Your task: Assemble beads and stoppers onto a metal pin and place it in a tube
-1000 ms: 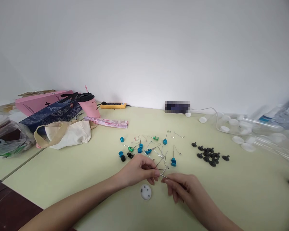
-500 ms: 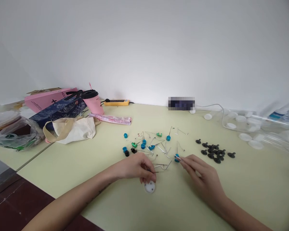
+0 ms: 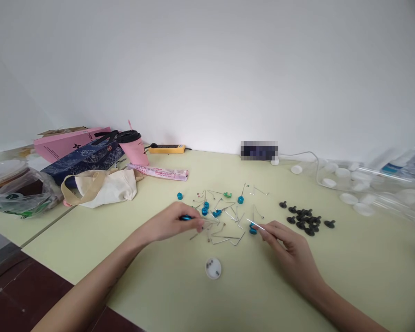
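My left hand (image 3: 173,223) reaches into a scatter of small blue knobs (image 3: 204,211), green knobs (image 3: 227,194) and bent metal wires (image 3: 224,238) on the pale green table (image 3: 152,258). Its fingers are pinched on a blue knob. My right hand (image 3: 286,244) lies to the right, thumb and forefinger pinched on a thin metal wire (image 3: 256,224) beside another blue knob (image 3: 252,229). A small white round disc (image 3: 213,268) lies on the table nearer me, between my arms.
A pile of black knobs (image 3: 304,218) lies right of the wires. White caps and clear plastic bags (image 3: 363,191) fill the far right. A cloth bag (image 3: 103,189), pink cup (image 3: 133,146), boxes and a yellow power strip (image 3: 166,148) stand at the back left.
My left hand left the white disc and moved up-left into the knobs, taking a blue one. My right hand carried its wire out to the right and stays there.
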The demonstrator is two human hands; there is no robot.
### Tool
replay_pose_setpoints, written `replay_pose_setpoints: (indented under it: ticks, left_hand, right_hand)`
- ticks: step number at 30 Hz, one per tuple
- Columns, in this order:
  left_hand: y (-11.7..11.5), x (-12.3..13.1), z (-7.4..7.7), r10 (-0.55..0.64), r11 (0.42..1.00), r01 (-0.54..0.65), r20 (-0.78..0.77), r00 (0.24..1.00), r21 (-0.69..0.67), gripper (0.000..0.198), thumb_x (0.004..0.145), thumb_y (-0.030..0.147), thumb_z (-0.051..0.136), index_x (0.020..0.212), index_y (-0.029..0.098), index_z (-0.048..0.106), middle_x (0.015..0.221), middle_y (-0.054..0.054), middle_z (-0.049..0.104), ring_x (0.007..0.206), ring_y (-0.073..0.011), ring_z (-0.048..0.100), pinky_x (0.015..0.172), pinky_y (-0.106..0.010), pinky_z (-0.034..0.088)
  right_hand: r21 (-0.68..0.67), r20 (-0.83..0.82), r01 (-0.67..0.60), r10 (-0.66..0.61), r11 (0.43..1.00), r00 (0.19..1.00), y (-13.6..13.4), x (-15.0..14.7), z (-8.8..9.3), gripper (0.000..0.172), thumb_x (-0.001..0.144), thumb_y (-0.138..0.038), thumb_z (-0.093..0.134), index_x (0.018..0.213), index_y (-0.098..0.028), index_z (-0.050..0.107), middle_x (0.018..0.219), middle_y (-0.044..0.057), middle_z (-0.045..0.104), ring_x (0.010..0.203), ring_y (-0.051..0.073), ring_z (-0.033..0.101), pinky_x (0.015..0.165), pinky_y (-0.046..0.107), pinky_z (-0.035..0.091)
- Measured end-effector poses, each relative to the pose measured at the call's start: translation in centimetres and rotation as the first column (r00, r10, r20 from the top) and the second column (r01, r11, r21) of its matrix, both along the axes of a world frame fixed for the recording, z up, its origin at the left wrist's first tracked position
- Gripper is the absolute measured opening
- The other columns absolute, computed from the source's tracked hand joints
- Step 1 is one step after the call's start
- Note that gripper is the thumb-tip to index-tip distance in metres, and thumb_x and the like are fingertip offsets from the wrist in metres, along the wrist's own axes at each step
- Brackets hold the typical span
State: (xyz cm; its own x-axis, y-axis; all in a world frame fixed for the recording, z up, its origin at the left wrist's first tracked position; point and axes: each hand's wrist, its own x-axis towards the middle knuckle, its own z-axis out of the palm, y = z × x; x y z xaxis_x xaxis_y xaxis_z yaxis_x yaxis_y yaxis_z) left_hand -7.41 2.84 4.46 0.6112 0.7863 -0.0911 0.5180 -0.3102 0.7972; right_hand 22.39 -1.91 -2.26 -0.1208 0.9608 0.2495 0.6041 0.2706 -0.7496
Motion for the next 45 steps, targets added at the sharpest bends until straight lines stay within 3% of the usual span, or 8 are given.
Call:
replay_pose_setpoints:
  ticks: [6,14,27,32,36,41,43,45]
  left_hand:
    - [2.5,-4.5,-1.3,0.312,0.922,-0.280,-0.084,0.946,0.268,0.038,0.084,0.050,0.051,0.078,0.020,0.074,0.080,-0.002,0.071,0.062,-0.0149,0.054,0.057,-0.023,0.036]
    - [4.5,-4.9,-4.7,0.342,0.895,-0.251,-0.205,0.917,0.370,0.036,0.084,0.054,0.049,0.086,0.023,0.069,0.083,-0.004,0.068,0.072,-0.0213,0.057,0.066,-0.027,0.038]
    - [4.3,-6.4,-6.1,0.468,0.883,-0.443,0.367,0.804,-0.155,0.037,0.075,0.048,0.068,0.092,0.016,0.061,0.113,-0.013,0.066,0.110,-0.0258,0.058,0.092,-0.035,0.042]
    - [4.2,-6.4,-7.1,0.548,0.836,-0.515,0.316,0.774,-0.188,0.043,0.068,0.049,0.073,0.093,0.014,0.063,0.101,-0.010,0.068,0.089,-0.0216,0.062,0.076,-0.030,0.046]
    - [4.3,-6.7,-6.9,0.524,0.851,-0.524,0.132,0.842,-0.034,0.039,0.072,0.050,0.068,0.091,0.017,0.063,0.077,-0.002,0.064,0.069,-0.0166,0.057,0.062,-0.026,0.041]
    - [3.9,-5.5,-5.2,0.539,0.739,-0.513,0.074,0.839,0.436,0.038,0.075,0.050,0.067,0.102,0.022,0.065,0.106,-0.005,0.061,0.087,-0.0208,0.054,0.074,-0.031,0.043]
    - [3.3,-3.9,-4.5,0.513,0.684,-0.433,0.035,0.858,0.587,0.032,0.082,0.050,0.060,0.097,0.022,0.067,0.104,-0.007,0.060,0.097,-0.0236,0.051,0.081,-0.033,0.041]
    - [2.8,-1.8,-4.2,0.387,0.740,-0.244,-0.100,0.917,0.627,0.029,0.086,0.048,0.058,0.090,0.021,0.070,0.096,-0.006,0.062,0.094,-0.0231,0.050,0.079,-0.033,0.042]
  right_hand:
    - [-0.057,-0.024,-0.007,0.006,0.998,1.000,0.3,0.0,0.1,0.036,0.094,-0.047,0.045,0.082,-0.022,0.069,0.073,0.004,0.059,0.069,0.019,0.052,0.061,0.030,0.039]
    - [-0.125,-0.067,0.002,-0.010,0.992,0.998,0.5,0.1,0.1,0.033,0.092,-0.047,0.048,0.083,-0.022,0.069,0.074,0.003,0.057,0.070,0.019,0.049,0.061,0.028,0.037]
    - [-0.149,-0.074,-0.017,0.006,0.989,0.997,0.6,0.0,0.0,0.035,0.092,-0.048,0.047,0.072,-0.022,0.058,0.070,0.001,0.048,0.067,0.018,0.043,0.061,0.028,0.033]
    - [-0.183,-0.100,-0.021,0.003,0.983,0.995,0.5,0.1,0.0,0.034,0.092,-0.049,0.047,0.079,-0.022,0.062,0.073,0.001,0.050,0.069,0.018,0.044,0.061,0.028,0.032]
    - [-0.191,-0.102,-0.013,-0.007,0.982,0.995,0.4,0.1,0.1,0.034,0.091,-0.049,0.048,0.080,-0.022,0.065,0.072,0.001,0.051,0.068,0.018,0.045,0.060,0.028,0.034]
    - [-0.181,-0.111,0.004,-0.025,0.983,0.994,0.5,0.0,0.3,0.034,0.090,-0.048,0.049,0.077,-0.022,0.066,0.070,0.001,0.052,0.065,0.017,0.045,0.059,0.027,0.035]
    - [-0.195,-0.117,0.003,-0.026,0.981,0.993,0.5,0.0,0.2,0.033,0.091,-0.048,0.049,0.079,-0.022,0.066,0.071,0.001,0.052,0.066,0.017,0.045,0.060,0.027,0.034]
    - [-0.213,-0.121,0.006,-0.033,0.977,0.992,0.6,0.0,0.1,0.034,0.091,-0.049,0.048,0.081,-0.022,0.066,0.071,0.000,0.051,0.067,0.017,0.043,0.059,0.027,0.033]
